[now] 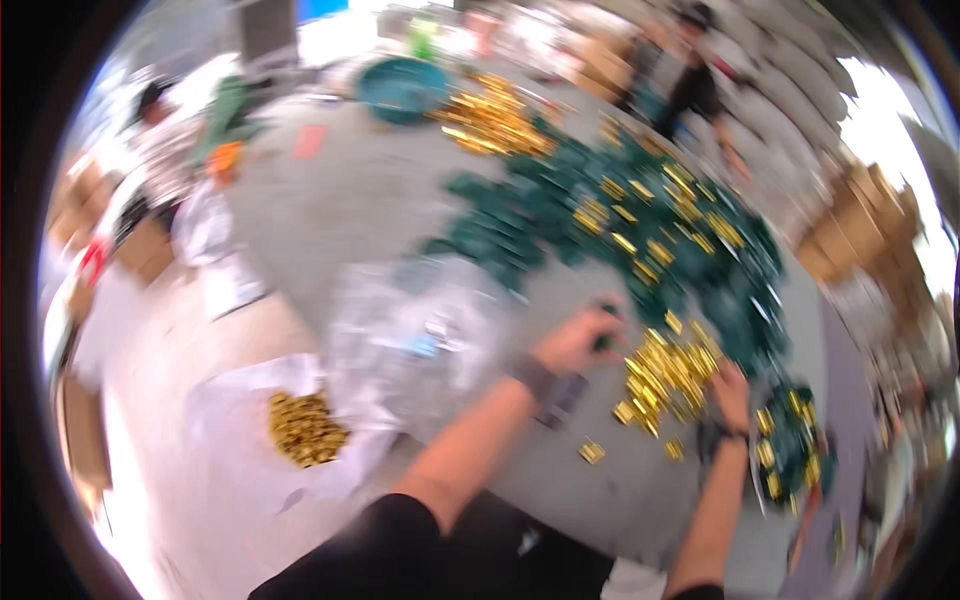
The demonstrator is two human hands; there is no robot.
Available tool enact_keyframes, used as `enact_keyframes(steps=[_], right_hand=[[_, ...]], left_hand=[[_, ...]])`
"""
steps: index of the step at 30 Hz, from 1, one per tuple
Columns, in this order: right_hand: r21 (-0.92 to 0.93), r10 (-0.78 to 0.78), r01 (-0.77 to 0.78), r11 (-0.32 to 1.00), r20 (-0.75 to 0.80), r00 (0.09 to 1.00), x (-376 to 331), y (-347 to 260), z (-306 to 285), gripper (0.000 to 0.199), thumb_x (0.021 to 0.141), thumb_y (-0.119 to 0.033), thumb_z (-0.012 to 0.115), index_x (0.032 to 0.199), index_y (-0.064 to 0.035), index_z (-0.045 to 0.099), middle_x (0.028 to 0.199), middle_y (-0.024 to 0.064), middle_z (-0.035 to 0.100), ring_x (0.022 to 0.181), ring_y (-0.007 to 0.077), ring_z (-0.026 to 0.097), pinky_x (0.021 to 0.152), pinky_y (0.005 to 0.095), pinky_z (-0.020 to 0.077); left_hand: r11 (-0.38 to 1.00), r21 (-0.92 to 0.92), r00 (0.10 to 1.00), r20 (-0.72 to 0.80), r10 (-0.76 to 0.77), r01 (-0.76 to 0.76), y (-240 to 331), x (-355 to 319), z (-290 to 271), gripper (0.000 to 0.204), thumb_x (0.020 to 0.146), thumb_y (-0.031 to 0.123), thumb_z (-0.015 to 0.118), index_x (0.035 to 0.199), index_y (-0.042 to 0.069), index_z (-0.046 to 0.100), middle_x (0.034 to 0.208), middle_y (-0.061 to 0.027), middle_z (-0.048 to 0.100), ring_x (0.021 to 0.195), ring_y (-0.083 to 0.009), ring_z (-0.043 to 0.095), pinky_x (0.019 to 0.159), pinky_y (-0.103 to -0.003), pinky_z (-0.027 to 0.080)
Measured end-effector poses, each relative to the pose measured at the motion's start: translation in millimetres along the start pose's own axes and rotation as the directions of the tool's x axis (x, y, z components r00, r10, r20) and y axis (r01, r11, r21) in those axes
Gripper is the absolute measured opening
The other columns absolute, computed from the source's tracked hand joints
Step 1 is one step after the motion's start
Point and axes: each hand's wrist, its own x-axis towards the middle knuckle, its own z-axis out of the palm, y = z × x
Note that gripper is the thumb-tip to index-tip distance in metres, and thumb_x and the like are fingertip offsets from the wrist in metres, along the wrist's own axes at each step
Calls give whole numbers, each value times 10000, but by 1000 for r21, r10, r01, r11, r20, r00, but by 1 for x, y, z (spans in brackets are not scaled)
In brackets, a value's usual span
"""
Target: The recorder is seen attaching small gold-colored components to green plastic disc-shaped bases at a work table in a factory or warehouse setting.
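Observation:
My left hand [580, 338] is over the grey table, its fingers curled round a small dark green piece [604, 341] whose kind is blurred. On the right, my right hand [731, 392] is at the edge of a pile of small shiny gold rectangular pieces [664, 378]; motion smears its fingers, so any hold is unclear. Beyond both hands spreads a large heap of dark green pieces [560, 190] with gold ones scattered over it. A loose gold piece [592, 452] lies nearer to me on the table.
Clear plastic sheeting [415, 335] lies left of my left arm. A white bag [235, 420] holds many gold pieces [305, 428]. At the far side are a green basin [403, 88] and a gold pile [495, 115]. Two other people are across the table and at far left.

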Motion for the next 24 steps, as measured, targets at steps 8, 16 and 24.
enact_keyframes(steps=[8,16,24], right_hand=[[-100,-56,37,994,-186,981,-9,21,8,272,862,-134,545,1073,37,549,1024,133,587,965,218,565,846,312,441],[-45,13,-29,999,-324,946,-13,40,5,265,870,-100,517,1097,36,520,1030,115,576,1002,213,542,884,319,407],[142,28,27,989,-372,928,-18,0,13,200,860,-68,525,1043,2,561,962,71,603,898,155,569,799,270,439]], left_hand=[[75,-984,744,72,-664,162,-2,0,35,422,783,130,613,1168,235,477,1112,1,457,947,-144,506,748,-377,464],[-234,-970,842,177,-510,62,-25,17,35,306,811,220,541,1108,267,486,967,8,567,837,-198,573,682,-443,461],[-158,-986,831,137,-540,60,2,19,15,379,868,187,537,1233,197,434,1134,-77,526,1011,-294,520,912,-524,398]])
